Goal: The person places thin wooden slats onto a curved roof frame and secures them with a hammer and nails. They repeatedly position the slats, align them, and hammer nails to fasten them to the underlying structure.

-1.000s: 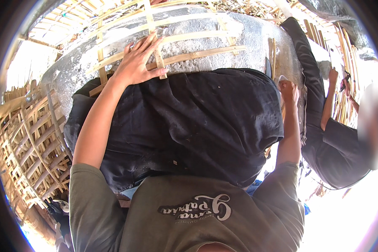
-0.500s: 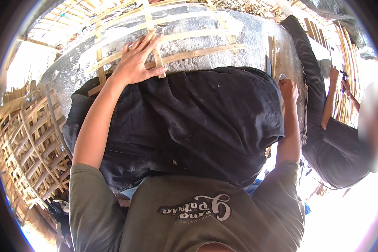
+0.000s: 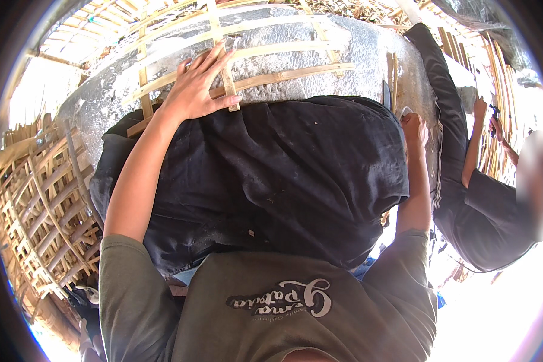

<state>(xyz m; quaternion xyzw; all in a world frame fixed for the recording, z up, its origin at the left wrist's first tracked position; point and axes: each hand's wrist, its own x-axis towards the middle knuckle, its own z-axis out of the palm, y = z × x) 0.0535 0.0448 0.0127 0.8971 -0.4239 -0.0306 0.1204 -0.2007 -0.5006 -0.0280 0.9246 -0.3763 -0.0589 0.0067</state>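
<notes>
- At far left, a stack of pale brown woven bamboo panels (image 3: 42, 217), well apart from both hands.
- Next rightward, bare left hand (image 3: 196, 89), spread and palm down, touching a flat, open lattice of pale yellow bamboo strips (image 3: 295, 75); thumb against the near end of one cross strip.
- At middle, same lattice, lying over a rounded, scuffed, silver-grey surface (image 3: 368, 66), just beyond black cloth over the lap (image 3: 271, 169).
- By judgement from the strips: long ones crossed by shorter ones, so basic grid laid out in the visible part; uneven free ends at the right, apparently untrimmed; far edge too near the picture's rim for judging completeness.
- Farther right, a narrow, dark, blade-like piece (image 3: 387, 95), upright beside the lap.
- Just beside, bare right hand (image 3: 414, 131), fingers curled, well apart from the lattice; near a small whitish object (image 3: 406, 111), but cannot tell whether pinching it.
- At far right, a co-worker in black clothing (image 3: 489, 211), with a small black tool (image 3: 495, 113) near upright tan bamboo strips (image 3: 508, 90).
</notes>
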